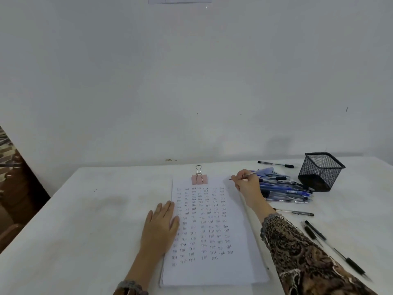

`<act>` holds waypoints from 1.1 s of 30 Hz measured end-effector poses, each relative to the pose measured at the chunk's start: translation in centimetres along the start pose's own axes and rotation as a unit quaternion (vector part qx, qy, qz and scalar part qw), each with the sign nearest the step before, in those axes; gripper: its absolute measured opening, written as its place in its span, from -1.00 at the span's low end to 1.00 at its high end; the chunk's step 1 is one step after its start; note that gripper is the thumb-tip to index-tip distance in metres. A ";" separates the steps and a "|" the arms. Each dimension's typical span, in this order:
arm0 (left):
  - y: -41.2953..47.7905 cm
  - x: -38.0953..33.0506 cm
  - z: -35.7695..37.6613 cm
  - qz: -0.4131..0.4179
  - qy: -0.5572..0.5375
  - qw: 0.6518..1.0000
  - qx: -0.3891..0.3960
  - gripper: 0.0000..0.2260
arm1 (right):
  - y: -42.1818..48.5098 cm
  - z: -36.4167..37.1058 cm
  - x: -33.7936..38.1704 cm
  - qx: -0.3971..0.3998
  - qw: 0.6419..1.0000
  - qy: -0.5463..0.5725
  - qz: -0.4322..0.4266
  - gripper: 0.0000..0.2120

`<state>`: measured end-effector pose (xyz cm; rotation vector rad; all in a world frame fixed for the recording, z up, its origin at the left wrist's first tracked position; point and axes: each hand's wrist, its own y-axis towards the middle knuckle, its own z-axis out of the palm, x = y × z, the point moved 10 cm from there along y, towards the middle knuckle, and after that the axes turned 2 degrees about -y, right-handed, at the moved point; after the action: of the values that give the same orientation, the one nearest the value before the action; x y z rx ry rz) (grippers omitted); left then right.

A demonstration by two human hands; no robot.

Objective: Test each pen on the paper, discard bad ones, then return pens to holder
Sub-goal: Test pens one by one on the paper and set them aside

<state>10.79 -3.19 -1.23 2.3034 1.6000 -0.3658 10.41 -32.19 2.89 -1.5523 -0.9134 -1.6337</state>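
Observation:
A stack of white paper (236, 271) lies in front of me, covered with several columns of the word "Test" and held at its top by a pink binder clip (199, 179). My left hand (161, 223) rests flat on the paper's left edge. My right hand (246, 183) grips a pen (252, 173) with its tip at the paper's top right corner. A pile of blue and black pens (286, 189) lies just right of that hand. The black mesh holder (321, 170) stands beyond the pile and looks empty.
A single pen (276, 164) lies near the wall behind the pile. Another pen (296, 212) and several black pens (331, 245) lie on the white table (85, 220) at the right. Dark furniture stands past the table's left edge.

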 end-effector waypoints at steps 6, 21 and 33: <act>0.2 0.1 0.1 -0.010 -0.002 1.000 0.004 -0.17 | 1.1 0.8 -1.5 -0.039 0.998 -0.037 -0.009 -0.53; 0.3 0.3 0.1 -0.018 -0.002 1.000 0.001 -0.19 | 0.7 1.5 -0.7 -0.032 0.991 -0.105 -0.075 -0.55; 0.3 0.4 0.0 -0.019 -0.019 1.000 0.000 -0.18 | 0.6 0.9 -0.6 -0.060 0.989 -0.108 -0.077 -0.56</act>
<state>11.17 -2.95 -1.34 2.2536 1.6282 -0.4162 11.39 -31.75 2.32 -1.8086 -1.0893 -1.6749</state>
